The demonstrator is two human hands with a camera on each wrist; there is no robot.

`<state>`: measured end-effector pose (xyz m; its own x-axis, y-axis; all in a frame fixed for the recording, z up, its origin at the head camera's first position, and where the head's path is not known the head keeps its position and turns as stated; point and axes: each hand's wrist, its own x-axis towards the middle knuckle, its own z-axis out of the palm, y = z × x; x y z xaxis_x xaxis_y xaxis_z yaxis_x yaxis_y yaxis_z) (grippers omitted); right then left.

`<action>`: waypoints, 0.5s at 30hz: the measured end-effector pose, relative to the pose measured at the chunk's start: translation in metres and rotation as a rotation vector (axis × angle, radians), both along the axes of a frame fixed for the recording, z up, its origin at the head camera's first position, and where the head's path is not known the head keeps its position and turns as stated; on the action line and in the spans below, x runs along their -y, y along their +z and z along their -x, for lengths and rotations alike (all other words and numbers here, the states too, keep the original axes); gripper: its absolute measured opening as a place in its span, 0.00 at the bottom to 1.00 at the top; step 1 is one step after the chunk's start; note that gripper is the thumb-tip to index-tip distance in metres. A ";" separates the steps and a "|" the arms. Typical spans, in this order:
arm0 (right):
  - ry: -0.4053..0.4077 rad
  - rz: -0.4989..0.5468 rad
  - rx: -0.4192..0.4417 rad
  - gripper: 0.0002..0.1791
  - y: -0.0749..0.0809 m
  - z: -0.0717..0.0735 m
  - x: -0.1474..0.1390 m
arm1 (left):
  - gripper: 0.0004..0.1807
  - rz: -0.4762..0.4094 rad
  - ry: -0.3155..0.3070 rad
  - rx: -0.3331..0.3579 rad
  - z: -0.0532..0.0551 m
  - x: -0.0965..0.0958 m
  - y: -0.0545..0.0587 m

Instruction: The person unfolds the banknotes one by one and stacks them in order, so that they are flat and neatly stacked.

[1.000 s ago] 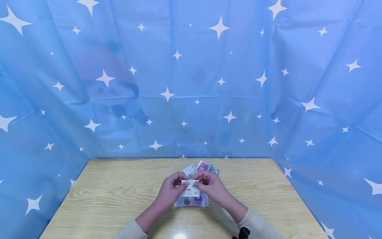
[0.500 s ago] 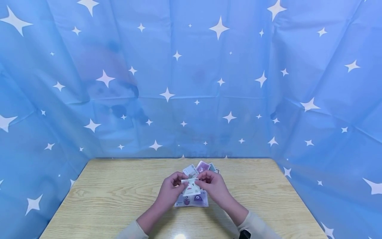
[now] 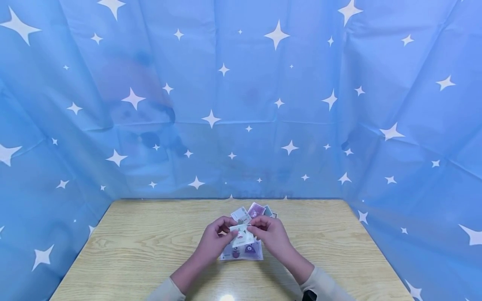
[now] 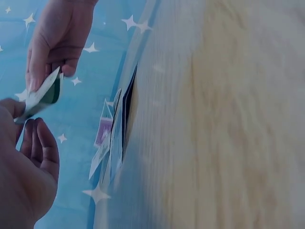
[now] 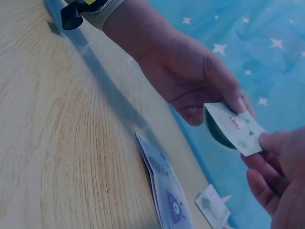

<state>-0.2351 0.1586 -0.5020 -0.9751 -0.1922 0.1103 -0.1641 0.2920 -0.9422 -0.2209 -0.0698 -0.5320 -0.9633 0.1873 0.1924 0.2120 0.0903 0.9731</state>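
Both hands hold up a small folded play banknote (image 3: 242, 239), pale green-white with a red cartoon print. Its darker green inner face (image 5: 217, 132) shows in the right wrist view, the fold standing partly apart. My left hand (image 3: 216, 239) pinches the note's left end between thumb and fingers; my right hand (image 3: 272, 235) pinches the upper right corner. Below the hands, a purple note (image 3: 251, 251) with cartoon monsters lies on the table. In the right wrist view this purple note (image 5: 174, 205) looks folded, its layers slightly apart.
Behind the hands, a whitish note (image 3: 239, 214), a pink-purple note (image 3: 257, 210) and a teal note (image 3: 268, 210) lie fanned on the wooden table (image 3: 158, 238). A blue curtain (image 3: 248, 96) with white stars hangs round the table's back and sides.
The held note has tilted slightly, its lower edge now slanting up to the right. My right thumb has shifted a little along its top corner. The notes on the table stay put.
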 end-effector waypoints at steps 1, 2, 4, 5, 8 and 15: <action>-0.003 0.002 -0.001 0.03 0.000 0.000 0.000 | 0.12 0.012 -0.011 -0.010 0.000 0.002 0.000; -0.006 0.005 -0.003 0.03 0.001 0.000 -0.001 | 0.12 0.025 -0.023 -0.024 0.001 0.004 0.000; -0.005 0.018 -0.009 0.04 0.001 0.000 -0.002 | 0.13 0.055 -0.045 -0.052 0.002 0.009 -0.001; -0.003 0.027 -0.011 0.04 0.002 0.000 -0.002 | 0.13 0.071 -0.055 -0.066 0.002 0.011 -0.001; 0.003 0.056 -0.018 0.04 0.002 0.000 -0.003 | 0.11 0.107 -0.080 -0.100 0.005 0.016 -0.002; -0.021 0.069 -0.002 0.02 0.002 -0.002 -0.003 | 0.08 0.124 -0.105 -0.137 0.010 0.019 0.001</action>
<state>-0.2330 0.1620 -0.4999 -0.9787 -0.1632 0.1246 -0.1606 0.2299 -0.9599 -0.2309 -0.0886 -0.5311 -0.9038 0.3154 0.2893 0.3557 0.1778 0.9175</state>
